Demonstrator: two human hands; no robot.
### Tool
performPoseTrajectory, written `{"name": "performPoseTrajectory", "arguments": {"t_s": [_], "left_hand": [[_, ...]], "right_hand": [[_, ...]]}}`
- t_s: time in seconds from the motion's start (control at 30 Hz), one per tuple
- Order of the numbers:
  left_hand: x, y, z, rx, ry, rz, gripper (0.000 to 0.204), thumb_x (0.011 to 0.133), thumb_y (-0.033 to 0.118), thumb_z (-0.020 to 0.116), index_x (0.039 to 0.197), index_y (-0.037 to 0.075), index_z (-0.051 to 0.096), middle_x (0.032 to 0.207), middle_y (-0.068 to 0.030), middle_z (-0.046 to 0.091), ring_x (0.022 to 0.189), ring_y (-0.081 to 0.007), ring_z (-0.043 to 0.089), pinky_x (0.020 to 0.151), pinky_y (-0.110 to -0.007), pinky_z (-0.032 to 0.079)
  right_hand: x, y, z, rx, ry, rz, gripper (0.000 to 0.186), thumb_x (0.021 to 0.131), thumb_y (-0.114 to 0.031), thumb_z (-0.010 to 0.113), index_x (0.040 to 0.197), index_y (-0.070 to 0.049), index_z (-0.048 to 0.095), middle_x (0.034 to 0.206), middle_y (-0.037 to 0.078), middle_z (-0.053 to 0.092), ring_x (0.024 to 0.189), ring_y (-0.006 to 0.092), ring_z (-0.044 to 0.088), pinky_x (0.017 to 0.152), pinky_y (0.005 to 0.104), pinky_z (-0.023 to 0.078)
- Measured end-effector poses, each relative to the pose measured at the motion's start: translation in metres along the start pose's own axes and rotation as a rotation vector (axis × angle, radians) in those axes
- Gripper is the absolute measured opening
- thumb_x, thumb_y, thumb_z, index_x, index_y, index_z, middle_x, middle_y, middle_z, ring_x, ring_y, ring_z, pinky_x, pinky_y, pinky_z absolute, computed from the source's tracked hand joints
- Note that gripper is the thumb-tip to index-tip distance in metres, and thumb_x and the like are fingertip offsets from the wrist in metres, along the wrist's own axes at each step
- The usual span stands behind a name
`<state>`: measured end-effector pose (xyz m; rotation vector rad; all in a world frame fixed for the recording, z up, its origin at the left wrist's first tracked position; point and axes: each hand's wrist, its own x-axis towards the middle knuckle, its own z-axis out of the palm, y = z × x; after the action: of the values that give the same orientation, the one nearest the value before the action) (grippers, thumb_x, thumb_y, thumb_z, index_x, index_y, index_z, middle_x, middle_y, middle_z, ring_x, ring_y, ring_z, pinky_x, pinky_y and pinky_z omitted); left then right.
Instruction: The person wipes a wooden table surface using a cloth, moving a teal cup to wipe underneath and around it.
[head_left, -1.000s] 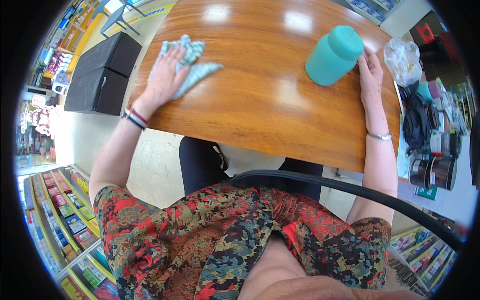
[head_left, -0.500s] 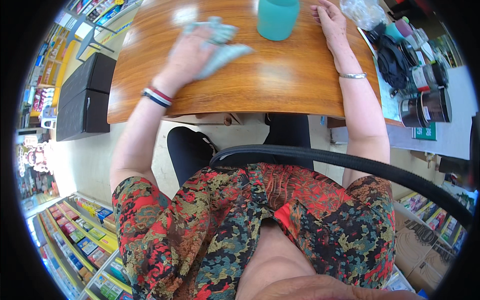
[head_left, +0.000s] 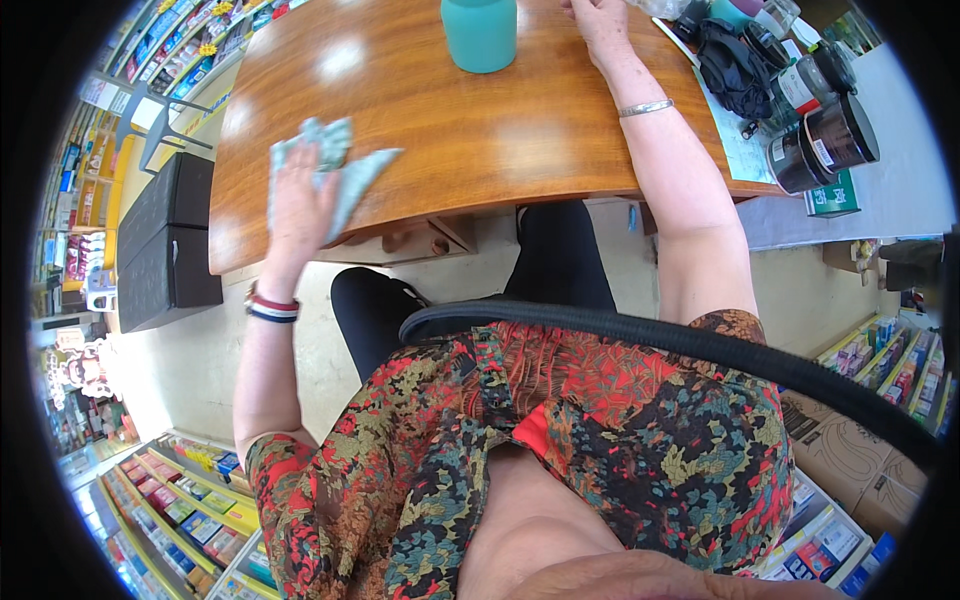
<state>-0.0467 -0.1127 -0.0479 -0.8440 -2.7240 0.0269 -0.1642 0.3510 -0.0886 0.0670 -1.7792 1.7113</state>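
As wiping seems in hand, spread left hand [head_left: 300,205] covers rumpled, pale-green fabric cloth [head_left: 357,182].
Another pass likely needs flat pressure; right hand [head_left: 601,30], cropped: cannot tell.

Tabletop [head_left: 445,140] open between cloth [head_left: 353,187] and turquoise bottle [head_left: 480,36] (far-side obstacle); dark jars [head_left: 842,135] past right edge.

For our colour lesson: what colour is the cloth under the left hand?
The cloth is pale blue-green, clearest in the head view.

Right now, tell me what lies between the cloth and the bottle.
Only bare wooden tabletop lies between the cloth and the bottle; the head view shows that stretch.
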Motion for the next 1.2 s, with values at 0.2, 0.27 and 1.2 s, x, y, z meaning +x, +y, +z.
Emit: {"name": "performPoseTrajectory", "arguments": {"t_s": [0.2,0.27,1.2], "left_hand": [[0.056,0.134,-0.012,-0.194,-0.045,0.206,0.06,0.094,0.037,0.047,0.137,-0.004,0.039,0.143,-0.0232,0.037,0.137,-0.0338,0.031,0.115,-0.042,0.02],[0.076,0.171,-0.009,-0.234,-0.076,0.271,0.061,0.096,0.039,0.042,0.14,-0.002,0.034,0.147,-0.0227,0.032,0.139,-0.0333,0.027,0.116,-0.042,0.016],[0.182,0.103,0.001,-0.786,0.38,-0.073,0.106,0.061,0.05,0.084,0.133,-0.009,0.033,0.126,-0.0274,0.051,0.117,-0.0339,0.053,0.097,-0.039,0.045]], "right_hand": [[0.003,-0.023,-0.019,0.074,0.027,0.081,0.029,0.094,-0.01,0.053,0.123,-0.005,0.052,0.098,0.005,0.066,0.075,0.0096,0.058,0.067,0.023,0.049],[0.005,-0.034,-0.036,0.083,0.023,0.082,0.029,0.094,-0.011,0.053,0.122,-0.005,0.053,0.099,0.004,0.066,0.076,0.0093,0.058,0.067,0.0228,0.049],[-0.154,-0.171,0.029,-0.899,-0.945,-0.538,0.043,0.087,-0.029,0.056,0.127,-0.013,0.055,0.136,0.01,0.048,0.126,0.0309,0.043,0.107,0.0454,0.032]]}}
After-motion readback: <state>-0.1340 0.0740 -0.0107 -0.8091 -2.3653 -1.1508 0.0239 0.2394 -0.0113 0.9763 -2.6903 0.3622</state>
